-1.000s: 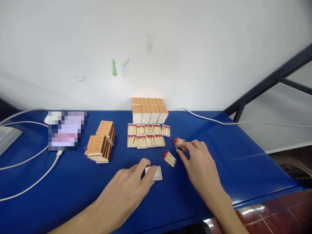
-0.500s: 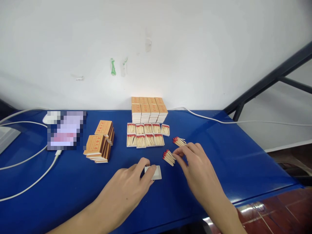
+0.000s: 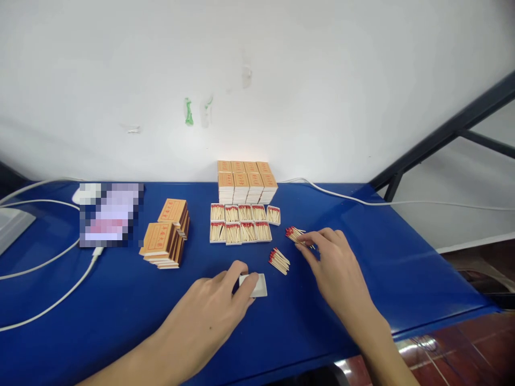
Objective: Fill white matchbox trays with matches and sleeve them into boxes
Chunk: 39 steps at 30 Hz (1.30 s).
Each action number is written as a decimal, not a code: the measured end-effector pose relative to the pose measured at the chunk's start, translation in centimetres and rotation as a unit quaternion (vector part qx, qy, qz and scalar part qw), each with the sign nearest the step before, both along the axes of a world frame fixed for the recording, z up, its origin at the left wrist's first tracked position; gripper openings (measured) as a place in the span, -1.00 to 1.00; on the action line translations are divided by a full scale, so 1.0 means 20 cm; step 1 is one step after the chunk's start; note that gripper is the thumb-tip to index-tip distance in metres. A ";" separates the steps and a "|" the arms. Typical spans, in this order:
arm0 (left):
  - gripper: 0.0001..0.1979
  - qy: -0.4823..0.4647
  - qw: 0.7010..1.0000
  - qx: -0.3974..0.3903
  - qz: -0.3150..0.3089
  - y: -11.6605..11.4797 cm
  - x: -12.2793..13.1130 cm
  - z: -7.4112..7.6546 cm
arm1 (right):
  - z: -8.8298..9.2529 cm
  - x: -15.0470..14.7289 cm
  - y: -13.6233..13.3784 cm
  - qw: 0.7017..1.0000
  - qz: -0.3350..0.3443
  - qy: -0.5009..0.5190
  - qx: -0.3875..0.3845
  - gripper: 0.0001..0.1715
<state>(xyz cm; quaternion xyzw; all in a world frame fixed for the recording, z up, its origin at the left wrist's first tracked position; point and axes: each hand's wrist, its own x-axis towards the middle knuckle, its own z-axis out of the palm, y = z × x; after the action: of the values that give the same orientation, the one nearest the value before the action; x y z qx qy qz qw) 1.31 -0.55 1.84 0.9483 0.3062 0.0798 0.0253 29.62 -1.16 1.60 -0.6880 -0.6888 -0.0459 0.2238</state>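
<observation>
My left hand (image 3: pixel 215 305) rests on the blue table (image 3: pixel 120 300), its thumb and fingers holding an empty white matchbox tray (image 3: pixel 257 285). My right hand (image 3: pixel 333 265) reaches to a small bundle of red-tipped matches (image 3: pixel 294 234), fingertips pinching its stems. A second loose bundle of matches (image 3: pixel 279 260) lies between the two hands, untouched. Behind them sit two rows of filled trays (image 3: pixel 241 223).
A block of stacked orange matchboxes (image 3: pixel 246 181) stands against the white wall. Two piles of orange sleeves (image 3: pixel 166 234) sit to the left. White cables (image 3: pixel 52 300) and a blurred device (image 3: pixel 108 214) lie at far left. The table's edge drops off at right.
My right hand went from the farther bundle to the nearer one, then back to the farther bundle, where it now pinches the stems. The left hand stayed on the tray.
</observation>
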 end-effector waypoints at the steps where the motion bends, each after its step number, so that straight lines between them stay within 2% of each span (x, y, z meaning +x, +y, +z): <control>1: -0.59 0.000 1.000 0.000 0.000 0.00 0.00 0.00 | -0.01 0.00 0.01 1.000 0.003 -0.001 0.002 -0.76; 5: -0.61 -0.001 1.000 0.001 0.001 0.01 0.01 0.01 | -0.03 -0.02 0.01 1.000 0.008 0.000 0.007 -0.71; 11: -0.62 0.000 1.000 0.001 0.001 0.01 0.01 0.02 | 0.00 -0.04 -0.03 1.000 0.013 0.000 0.004 -0.68; 20: -0.62 -0.001 1.000 0.000 0.000 0.01 0.00 0.02 | 0.06 -0.15 -0.10 0.995 0.052 0.058 -0.056 -0.81; 39: -0.64 0.001 1.000 -0.004 0.004 0.01 0.01 0.02 | 0.07 -0.16 -0.11 0.996 0.061 0.001 -0.062 -0.77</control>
<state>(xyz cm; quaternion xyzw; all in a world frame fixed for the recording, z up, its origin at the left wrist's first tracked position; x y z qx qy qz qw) 1.49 -0.43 2.31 0.9470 0.3102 0.0783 0.0283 26.43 -3.42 3.01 -0.6574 -0.7307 0.0112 0.1835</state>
